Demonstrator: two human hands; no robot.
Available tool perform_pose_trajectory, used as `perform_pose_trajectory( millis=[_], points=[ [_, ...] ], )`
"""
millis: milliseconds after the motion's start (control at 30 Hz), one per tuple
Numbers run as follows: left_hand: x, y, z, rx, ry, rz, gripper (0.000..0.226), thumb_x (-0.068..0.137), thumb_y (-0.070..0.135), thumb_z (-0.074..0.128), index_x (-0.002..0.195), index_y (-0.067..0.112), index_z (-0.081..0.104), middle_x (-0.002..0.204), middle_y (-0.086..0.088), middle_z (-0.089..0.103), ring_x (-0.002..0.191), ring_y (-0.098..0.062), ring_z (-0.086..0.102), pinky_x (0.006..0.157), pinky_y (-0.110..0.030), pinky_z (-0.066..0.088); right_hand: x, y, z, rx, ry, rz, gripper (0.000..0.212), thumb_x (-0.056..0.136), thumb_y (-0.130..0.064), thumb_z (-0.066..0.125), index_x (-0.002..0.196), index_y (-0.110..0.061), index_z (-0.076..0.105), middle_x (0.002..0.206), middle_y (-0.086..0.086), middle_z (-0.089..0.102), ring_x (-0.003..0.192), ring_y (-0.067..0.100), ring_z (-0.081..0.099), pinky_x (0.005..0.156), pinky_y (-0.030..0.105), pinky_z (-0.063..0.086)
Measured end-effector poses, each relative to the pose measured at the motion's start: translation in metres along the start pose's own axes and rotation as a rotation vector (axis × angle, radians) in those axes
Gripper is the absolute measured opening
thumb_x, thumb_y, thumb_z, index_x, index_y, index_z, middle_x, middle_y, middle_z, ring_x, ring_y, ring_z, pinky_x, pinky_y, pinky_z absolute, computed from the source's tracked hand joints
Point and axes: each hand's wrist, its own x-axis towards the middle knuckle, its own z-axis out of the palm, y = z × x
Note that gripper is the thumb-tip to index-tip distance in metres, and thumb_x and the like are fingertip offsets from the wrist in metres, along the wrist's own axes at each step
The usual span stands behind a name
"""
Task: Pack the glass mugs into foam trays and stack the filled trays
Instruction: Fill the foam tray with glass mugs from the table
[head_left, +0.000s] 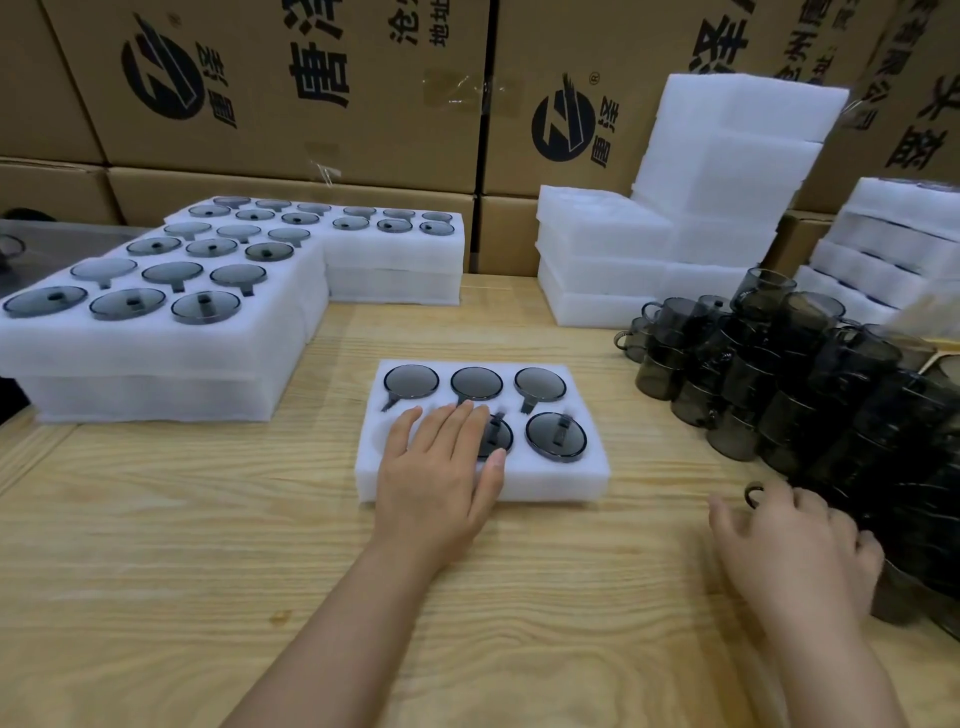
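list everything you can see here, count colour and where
centre tray: one, white foam, mid-table, five of six slots filled
packed mugs: five, smoky grey glass, in centre tray
filled trays: four showing on top, white, stacked back left
foam stacks: several, white, back right and far right
loose mugs: many, dark grey, heaped right
boxes: several, brown card, behind
table: one, pale wood
left grip: one, flat on centre tray
right grip: one, at loose mugs
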Motion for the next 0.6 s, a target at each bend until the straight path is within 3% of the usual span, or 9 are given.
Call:
perform_pose_trajectory(
  millis=[200,367,467,533,600],
  points=[
    [0.000,0.001,0.000,-0.003,0.017,-0.008,0.047,0.091,0.032,0.037,0.111,0.003,0.069,0.109,-0.007,0.071,0.100,-0.023,0.067,0.092,-0.044,0.049,-0.005,-0.019,0.005,0.008,0.103,-0.105,0.037,0.095,-0.032,0.037,0.128,-0.020,0.049,0.125,0.001,0.057,0.115,0.023,0.049,0.101,0.038,0.028],
    [-0.001,0.000,0.000,-0.039,0.055,-0.005,0.047,0.091,0.029,0.036,0.111,0.001,0.068,0.106,-0.008,0.071,0.098,-0.024,0.068,0.095,-0.043,0.042,-0.009,-0.034,0.013,0.137,0.130,-0.306,0.053,0.080,-0.006,0.048,0.132,-0.014,0.048,0.131,0.003,0.054,0.114,0.025,0.045,0.093,0.034,0.031],
    [0.000,-0.005,-0.006,-0.132,0.139,-0.020,0.044,0.092,0.025,0.035,0.110,0.001,0.068,0.105,-0.006,0.070,0.095,-0.023,0.067,0.096,-0.043,0.037,0.000,-0.040,0.020,0.314,0.153,-0.324,0.056,0.085,-0.009,0.054,0.139,-0.012,0.040,0.144,0.008,0.039,0.125,0.029,0.031,0.100,0.042,0.034],
    [0.001,-0.019,-0.012,-0.250,0.219,-0.126,0.043,0.094,0.025,0.033,0.109,0.003,0.067,0.105,-0.005,0.069,0.095,-0.020,0.061,0.094,-0.039,0.037,0.012,-0.040,0.025,0.359,0.125,-0.369,0.062,0.087,-0.019,0.058,0.144,-0.015,0.034,0.152,0.007,0.028,0.133,0.029,0.022,0.109,0.042,0.024],
    [0.003,-0.037,-0.018,-0.514,0.271,-0.377,0.044,0.094,0.031,0.032,0.113,0.007,0.064,0.110,-0.003,0.067,0.100,-0.016,0.057,0.092,-0.034,0.039,0.022,-0.041,0.031,0.456,0.045,-0.438,0.063,0.088,-0.020,0.059,0.145,-0.014,0.034,0.153,0.003,0.028,0.137,0.025,0.021,0.113,0.034,0.016]
  ],
)
